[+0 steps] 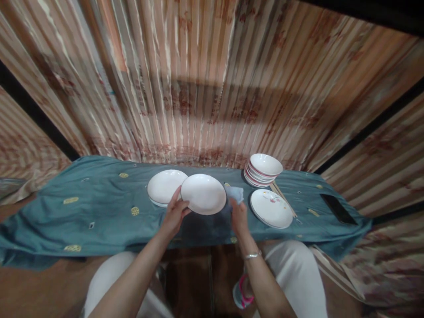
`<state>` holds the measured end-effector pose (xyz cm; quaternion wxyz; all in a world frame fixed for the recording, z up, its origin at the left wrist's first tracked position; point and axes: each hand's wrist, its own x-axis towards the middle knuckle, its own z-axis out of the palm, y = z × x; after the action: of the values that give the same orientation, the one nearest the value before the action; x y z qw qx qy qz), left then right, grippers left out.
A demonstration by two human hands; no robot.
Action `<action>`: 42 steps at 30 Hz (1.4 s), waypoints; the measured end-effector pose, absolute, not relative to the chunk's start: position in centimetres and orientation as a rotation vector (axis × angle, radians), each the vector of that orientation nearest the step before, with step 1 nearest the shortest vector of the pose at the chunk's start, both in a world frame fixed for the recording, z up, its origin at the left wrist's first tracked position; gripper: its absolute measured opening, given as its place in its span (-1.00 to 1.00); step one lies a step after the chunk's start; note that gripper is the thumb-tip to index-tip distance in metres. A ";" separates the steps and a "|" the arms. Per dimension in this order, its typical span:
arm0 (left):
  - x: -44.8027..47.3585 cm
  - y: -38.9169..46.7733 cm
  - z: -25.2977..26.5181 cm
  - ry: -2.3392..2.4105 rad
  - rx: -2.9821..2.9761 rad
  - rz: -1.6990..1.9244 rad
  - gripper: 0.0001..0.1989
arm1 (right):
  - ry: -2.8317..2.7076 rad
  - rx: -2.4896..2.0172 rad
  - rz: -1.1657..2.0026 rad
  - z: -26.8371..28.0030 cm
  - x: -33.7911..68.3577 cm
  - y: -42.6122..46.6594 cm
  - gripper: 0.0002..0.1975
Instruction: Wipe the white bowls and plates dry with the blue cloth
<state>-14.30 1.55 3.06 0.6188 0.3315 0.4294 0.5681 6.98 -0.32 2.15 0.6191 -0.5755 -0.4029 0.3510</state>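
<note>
My left hand grips a white plate by its left rim, thumb on the upper face, and holds it tilted above the table. Just to the right of that plate, my right hand is closed on a pale blue cloth, which pokes out above the fingers. Behind the held plate and to its left lie stacked white plates, partly covered by it. On the right rests a small stack of plates with a floral pattern.
Several bowls with red rims are stacked at the back right, with wooden chopsticks beside them. A black phone-like slab lies at the right end of the green tablecloth. Behind the table hangs a patterned curtain.
</note>
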 end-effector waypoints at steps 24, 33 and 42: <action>-11.3 2.0 -1.1 0.934 0.690 1.070 -0.28 | -2.425 -1.625 0.343 0.3 8.4 -2.9 -0.57; -11.2 2.1 -2.3 0.933 0.685 1.123 -0.48 | -2.515 -1.288 0.371 0.1 5.3 -2.0 -0.60; -11.3 2.0 -2.8 0.926 0.693 1.116 -0.54 | -2.476 -1.237 0.277 -1.4 3.1 2.4 -0.57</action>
<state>-11.26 1.97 -2.83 0.6940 0.3104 0.4148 0.5000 3.15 2.38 -1.38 0.1789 -0.4375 -0.8758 0.0980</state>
